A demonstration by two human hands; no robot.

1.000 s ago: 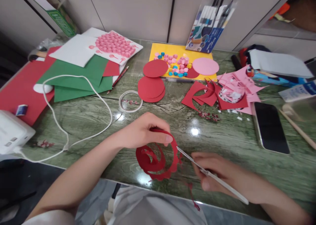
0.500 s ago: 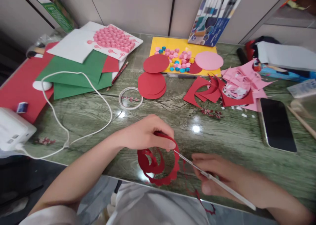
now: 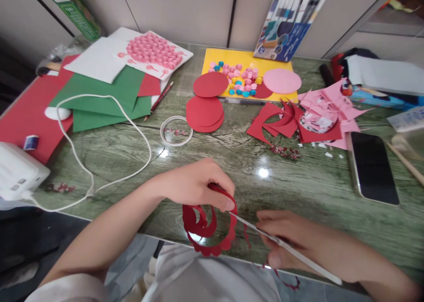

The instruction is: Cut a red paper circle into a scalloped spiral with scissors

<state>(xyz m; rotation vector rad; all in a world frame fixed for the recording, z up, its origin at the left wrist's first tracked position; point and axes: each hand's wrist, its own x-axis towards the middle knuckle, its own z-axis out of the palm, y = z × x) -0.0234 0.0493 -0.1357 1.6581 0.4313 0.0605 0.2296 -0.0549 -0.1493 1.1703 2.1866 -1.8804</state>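
My left hand pinches the upper rim of a red paper spiral between thumb and fingers. The spiral's outer band has a scalloped edge along its lower and right sides, with the inner coils hanging at its left. My right hand is closed around a pair of white scissors, seen edge-on. Their tips meet the paper band just below my left thumb. A thin red paper strip dangles under my right hand near the table's front edge; part of it is hidden.
Red paper circles, a tape roll and a yellow sheet with small curled pieces lie beyond my hands. Right are red scraps and a phone. A white cable loops left beside green paper.
The spiral has turned slightly and sits a little lower, with scallops further up its right side. Both hands keep their hold. The thin cut strip hangs lower and further right.
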